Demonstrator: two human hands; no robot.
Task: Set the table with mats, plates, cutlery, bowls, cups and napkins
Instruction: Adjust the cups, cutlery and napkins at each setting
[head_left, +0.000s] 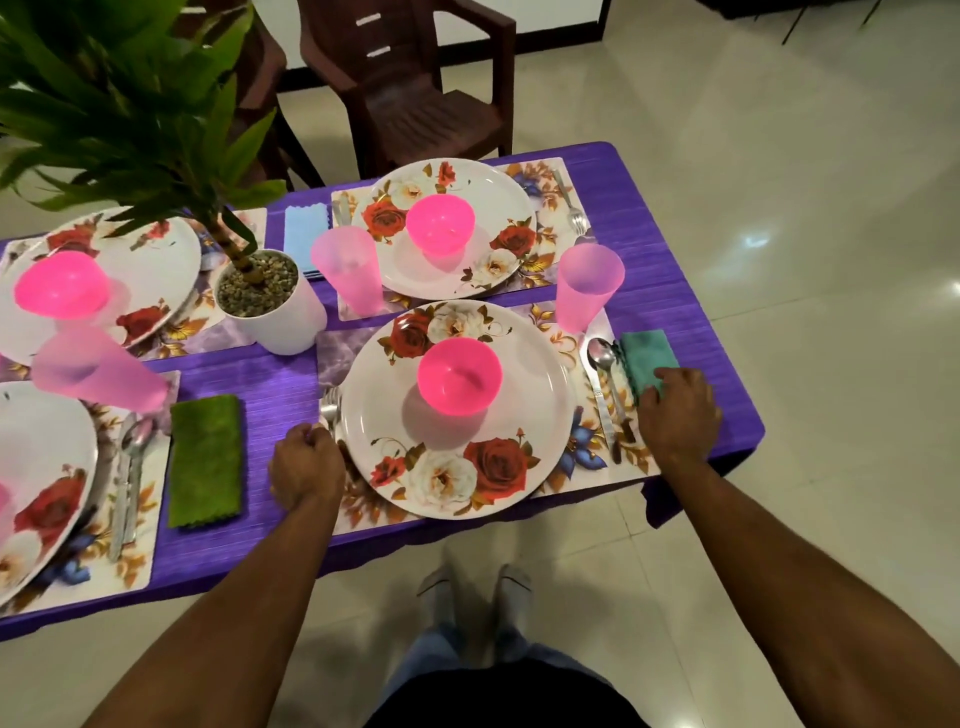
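right hand (678, 415) fingers flat on teal napkin (647, 361) at table's (727, 291) right edge, squaring it | left hand (306, 465) curled around fork (330, 408) beside near plate (457, 410), aligning

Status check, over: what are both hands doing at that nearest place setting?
Left hand curled at the steel fork beside the floral plate. Right hand resting on the folded teal napkin. Nothing blocking.
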